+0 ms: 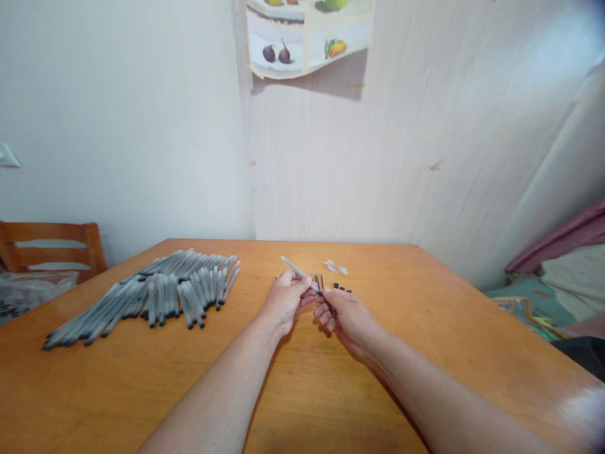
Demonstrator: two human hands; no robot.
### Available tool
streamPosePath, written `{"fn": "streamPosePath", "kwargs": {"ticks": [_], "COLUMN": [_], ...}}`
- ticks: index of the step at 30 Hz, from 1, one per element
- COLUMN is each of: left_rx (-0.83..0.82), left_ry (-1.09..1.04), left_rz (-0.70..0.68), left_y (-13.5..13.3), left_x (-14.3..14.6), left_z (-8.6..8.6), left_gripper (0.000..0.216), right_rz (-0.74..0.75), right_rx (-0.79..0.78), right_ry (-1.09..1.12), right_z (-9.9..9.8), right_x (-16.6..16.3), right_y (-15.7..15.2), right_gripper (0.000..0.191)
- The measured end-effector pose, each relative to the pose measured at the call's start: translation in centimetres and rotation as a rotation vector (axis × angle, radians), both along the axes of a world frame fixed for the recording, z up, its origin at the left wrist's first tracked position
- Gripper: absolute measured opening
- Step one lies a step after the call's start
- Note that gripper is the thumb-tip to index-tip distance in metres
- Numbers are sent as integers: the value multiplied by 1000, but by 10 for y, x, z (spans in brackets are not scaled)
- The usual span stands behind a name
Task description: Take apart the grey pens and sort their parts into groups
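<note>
My left hand [285, 300] is closed around a grey pen barrel [293, 269] that slants up and to the left above the orange wooden table [302, 378]. My right hand [341, 313] is pinched at the barrel's lower end, where a small black piece shows. Several thin dark refills [318, 280] and small black caps [342, 288] lie just beyond my fingers. A few clear plastic pieces [335, 267] rest a little farther back.
A large fanned pile of grey pens [155, 293] covers the table's left side. A wooden chair back [51, 246] and a plastic bag [28, 290] stand at the far left. A wall with a fruit poster [307, 34] rises behind; bedding [562, 265] lies to the right.
</note>
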State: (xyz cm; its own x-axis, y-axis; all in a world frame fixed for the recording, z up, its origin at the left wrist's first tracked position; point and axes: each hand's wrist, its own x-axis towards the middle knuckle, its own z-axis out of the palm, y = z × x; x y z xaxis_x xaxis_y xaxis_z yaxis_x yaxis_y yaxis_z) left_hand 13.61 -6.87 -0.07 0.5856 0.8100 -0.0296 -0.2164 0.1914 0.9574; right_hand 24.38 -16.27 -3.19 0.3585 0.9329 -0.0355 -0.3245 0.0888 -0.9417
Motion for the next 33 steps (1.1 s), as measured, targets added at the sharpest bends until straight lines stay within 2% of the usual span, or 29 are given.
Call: {"fn": "streamPosePath", "kwargs": {"ticks": [5,18,23,28,32,33], "left_rx": [-2,-93,-123,-123,-138,-142], "left_ry": [6,-24,-66,-90,-86,-79], "left_rz": [20,47,57,104,135,142], "left_y": [-1,2,5,13,19,20], "left_x": [0,2,0,-3,-4,-4], "left_z": [0,0,3,3,1,1], "left_gripper": [12,13,13,12,13,13], "right_rz": [-51,-64,-84,-267,-500,-507], "right_rx": [-3,20,35,20,-176,-232], "right_ry": [-85,-201,-329,-625,-942,-999], "right_z": [-1,-1,1,0,-2,-3], "right_x": [2,1,1,31,76,85], "right_y": [1,2,0,4,3,2], "right_gripper": [31,30,24,19,18,17]}}
